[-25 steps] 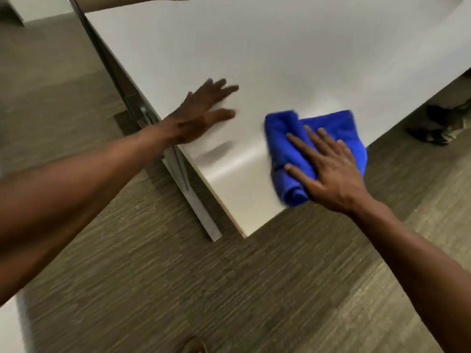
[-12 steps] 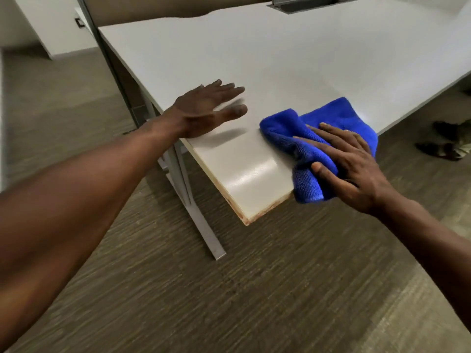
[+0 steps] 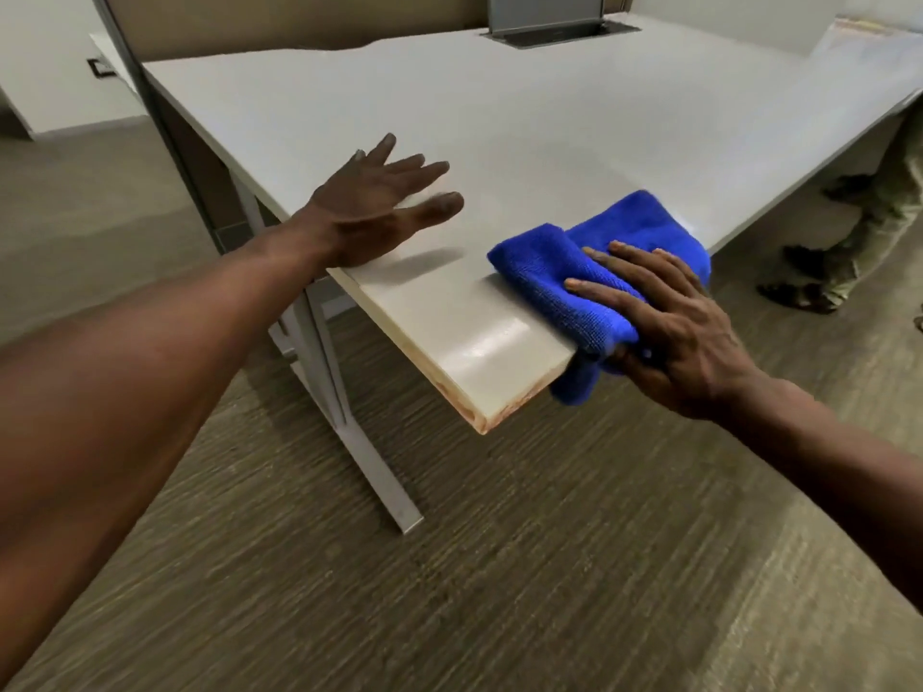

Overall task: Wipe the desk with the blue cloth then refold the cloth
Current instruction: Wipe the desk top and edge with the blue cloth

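The blue cloth [image 3: 564, 277] lies bunched at the near right edge of the white desk [image 3: 524, 132], with one end hanging over the edge. My right hand [image 3: 669, 332] rests on top of the cloth, fingers spread across it and thumb wrapped under its hanging part. My left hand [image 3: 379, 207] lies flat on the desk near the left edge, fingers apart and holding nothing. The two hands are about a hand's width apart.
The desk's near corner [image 3: 482, 427] juts toward me over grey-brown carpet. A metal desk leg [image 3: 349, 422] stands below the left edge. A cable box [image 3: 559, 32] sits open at the far side. Another person's feet [image 3: 819, 277] stand at the right.
My right hand has slid the cloth toward the desk's near right edge, so part of it now hangs over. The camera view has tilted up. My left hand stays flat in place.
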Demonstrator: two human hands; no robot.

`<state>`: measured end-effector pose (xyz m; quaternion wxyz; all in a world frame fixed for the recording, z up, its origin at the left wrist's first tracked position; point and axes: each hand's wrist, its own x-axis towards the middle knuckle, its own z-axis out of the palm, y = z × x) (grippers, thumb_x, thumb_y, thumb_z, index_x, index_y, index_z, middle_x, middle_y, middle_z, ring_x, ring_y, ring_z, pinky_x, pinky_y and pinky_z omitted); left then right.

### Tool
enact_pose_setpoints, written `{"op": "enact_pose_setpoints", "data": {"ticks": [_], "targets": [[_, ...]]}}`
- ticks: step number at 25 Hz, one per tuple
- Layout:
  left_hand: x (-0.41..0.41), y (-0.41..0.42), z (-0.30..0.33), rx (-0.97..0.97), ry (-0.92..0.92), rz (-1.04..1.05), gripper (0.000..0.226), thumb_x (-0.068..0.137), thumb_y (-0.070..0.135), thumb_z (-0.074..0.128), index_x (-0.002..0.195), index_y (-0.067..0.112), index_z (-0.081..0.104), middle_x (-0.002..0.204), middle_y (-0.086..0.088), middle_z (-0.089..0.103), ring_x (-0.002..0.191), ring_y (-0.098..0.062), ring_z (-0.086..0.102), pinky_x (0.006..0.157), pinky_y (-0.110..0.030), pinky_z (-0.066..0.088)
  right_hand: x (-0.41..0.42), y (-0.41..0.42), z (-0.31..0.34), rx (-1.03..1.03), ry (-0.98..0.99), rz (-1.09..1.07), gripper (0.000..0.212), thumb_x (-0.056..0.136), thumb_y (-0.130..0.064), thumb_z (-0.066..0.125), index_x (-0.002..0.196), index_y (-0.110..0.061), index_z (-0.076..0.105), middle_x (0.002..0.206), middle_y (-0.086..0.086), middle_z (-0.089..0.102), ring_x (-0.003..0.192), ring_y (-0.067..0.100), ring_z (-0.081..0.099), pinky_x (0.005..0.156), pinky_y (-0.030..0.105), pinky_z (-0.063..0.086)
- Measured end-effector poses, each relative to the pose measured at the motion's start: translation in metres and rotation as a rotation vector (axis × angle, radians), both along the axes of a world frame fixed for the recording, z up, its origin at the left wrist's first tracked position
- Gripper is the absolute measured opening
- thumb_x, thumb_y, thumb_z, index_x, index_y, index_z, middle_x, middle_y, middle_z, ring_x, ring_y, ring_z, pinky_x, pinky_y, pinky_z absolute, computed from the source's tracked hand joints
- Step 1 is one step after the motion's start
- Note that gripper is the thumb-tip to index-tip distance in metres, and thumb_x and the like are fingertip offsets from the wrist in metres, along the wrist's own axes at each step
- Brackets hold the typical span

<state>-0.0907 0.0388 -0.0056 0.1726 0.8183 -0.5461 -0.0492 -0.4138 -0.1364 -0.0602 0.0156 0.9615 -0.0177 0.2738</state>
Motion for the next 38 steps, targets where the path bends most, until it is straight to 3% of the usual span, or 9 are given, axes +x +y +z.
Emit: {"op": "enact_pose_setpoints", "data": {"ticks": [5,9,12,16,22,28,32,35,38], "targets": [[-0.003,-0.002,0.000,0.019,-0.020,0.028,0.099,0.076,0.097,0.018,0.160,0.044,0.025,0.171,0.001,0.020,0.159,-0.016,-0.009,0.128,-0.046,-0.004,0.009,0.051,-0.030,0.032,-0.177,-0.019,0.053,0.106,-0.051,0.045,0.154,-0.028,0.047,0.162,0.006,0.045,0.155,0.031,0.033,0.125,0.062,0.022],[0.000,0.001,0.001,-0.025,0.041,0.057,0.098,0.074,0.100,0.022,0.157,0.048,0.028,0.172,0.005,0.019,0.158,-0.010,-0.015,0.129,-0.045,-0.002,0.011,0.032,-0.016,0.013,-0.100,0.066,0.057,0.106,-0.057,0.038,0.152,-0.026,0.047,0.161,0.008,0.045,0.152,0.032,0.037,0.123,0.060,0.026],[-0.001,0.002,0.000,-0.036,0.023,0.057,0.096,0.076,0.099,0.022,0.158,0.049,0.026,0.172,0.007,0.016,0.156,-0.007,-0.019,0.128,-0.046,0.000,0.001,0.004,-0.001,0.051,-0.014,-0.069,0.063,0.101,-0.063,0.042,0.151,-0.025,0.046,0.160,0.010,0.044,0.152,0.036,0.036,0.119,0.066,0.028],[-0.003,0.000,0.001,-0.040,0.041,0.067,0.100,0.073,0.100,0.023,0.158,0.047,0.026,0.172,0.008,0.017,0.157,-0.006,-0.017,0.127,-0.046,0.004,0.005,0.027,-0.006,0.074,-0.086,-0.071,0.065,0.094,-0.058,0.056,0.149,-0.025,0.050,0.160,0.008,0.046,0.153,0.034,0.036,0.121,0.066,0.024],[-0.001,-0.004,0.001,-0.033,0.054,0.077,0.103,0.070,0.102,0.024,0.157,0.048,0.028,0.172,0.007,0.018,0.157,-0.005,-0.015,0.127,-0.044,0.004,0.022,0.070,-0.022,0.080,-0.195,0.076,0.066,0.096,-0.071,0.044,0.145,-0.029,0.057,0.155,0.005,0.053,0.149,0.029,0.042,0.120,0.059,0.029],[-0.003,-0.004,-0.001,-0.051,0.048,0.099,0.105,0.067,0.104,0.024,0.157,0.050,0.029,0.170,0.010,0.021,0.156,-0.001,-0.015,0.127,-0.043,0.006,0.012,0.056,-0.004,0.180,-0.153,-0.043,0.071,0.084,-0.066,0.060,0.142,-0.026,0.061,0.154,0.004,0.054,0.149,0.031,0.042,0.117,0.064,0.029],[0.003,-0.004,-0.004,-0.008,0.041,0.108,0.107,0.065,0.106,0.023,0.157,0.050,0.027,0.171,0.010,0.020,0.157,-0.003,-0.012,0.129,-0.046,0.006,0.028,0.104,-0.023,0.172,-0.249,0.048,0.069,0.083,-0.070,0.059,0.139,-0.030,0.065,0.152,0.000,0.056,0.148,0.027,0.042,0.120,0.059,0.025],[0.002,-0.006,-0.002,0.001,0.031,0.087,0.108,0.064,0.107,0.022,0.157,0.051,0.026,0.171,0.009,0.020,0.157,-0.003,-0.012,0.129,-0.045,0.003,0.024,0.086,-0.013,0.201,-0.203,0.054,0.071,0.079,-0.069,0.063,0.137,-0.029,0.067,0.151,0.000,0.058,0.145,0.027,0.045,0.117,0.055,0.030],[-0.002,-0.001,-0.002,-0.019,0.031,0.107,0.108,0.066,0.106,0.022,0.157,0.049,0.027,0.171,0.010,0.020,0.157,-0.003,-0.011,0.127,-0.043,0.005,0.013,0.050,-0.001,0.257,-0.134,-0.046,0.074,0.079,-0.067,0.062,0.140,-0.026,0.064,0.154,0.001,0.054,0.146,0.029,0.043,0.117,0.060,0.030]]}}
